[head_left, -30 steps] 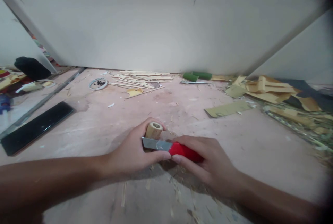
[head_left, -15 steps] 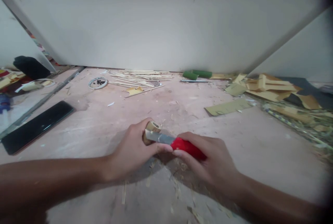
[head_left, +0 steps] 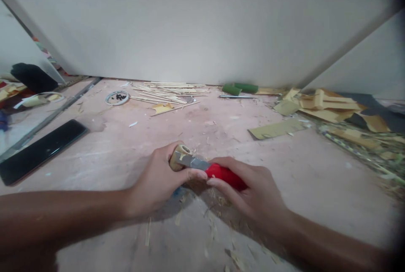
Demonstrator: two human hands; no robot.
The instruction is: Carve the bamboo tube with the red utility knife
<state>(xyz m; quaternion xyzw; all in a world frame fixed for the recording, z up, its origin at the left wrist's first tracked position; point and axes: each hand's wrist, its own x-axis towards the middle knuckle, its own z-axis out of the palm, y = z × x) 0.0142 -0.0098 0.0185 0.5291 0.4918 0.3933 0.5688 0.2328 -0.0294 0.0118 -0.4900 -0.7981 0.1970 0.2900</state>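
My left hand (head_left: 161, 175) is closed around a short hollow piece of bamboo (head_left: 175, 161), its open end facing up and away. My right hand (head_left: 253, 183) grips the red handle of a utility knife (head_left: 226, 176). The knife's grey blade (head_left: 194, 162) points left and lies against the side of the bamboo piece. My left thumb reaches right along the blade's near edge, close to the front of the handle. Thin pale shavings (head_left: 210, 225) are scattered on the surface beneath both hands. My left fingers behind the bamboo are hidden.
A black phone (head_left: 44, 149) lies at left. Further back are a round lid (head_left: 110, 100) holding small dark bits, several thin sticks (head_left: 171, 92), and green bamboo pieces (head_left: 232, 90). Sandpaper (head_left: 276, 129) and torn tan paper (head_left: 329, 103) lie right. A white panel (head_left: 190, 27) closes the back.
Both hands, the bamboo piece and the knife sit slightly further left and up in the picture. The blade has shifted a little against the bamboo. Both grips are the same.
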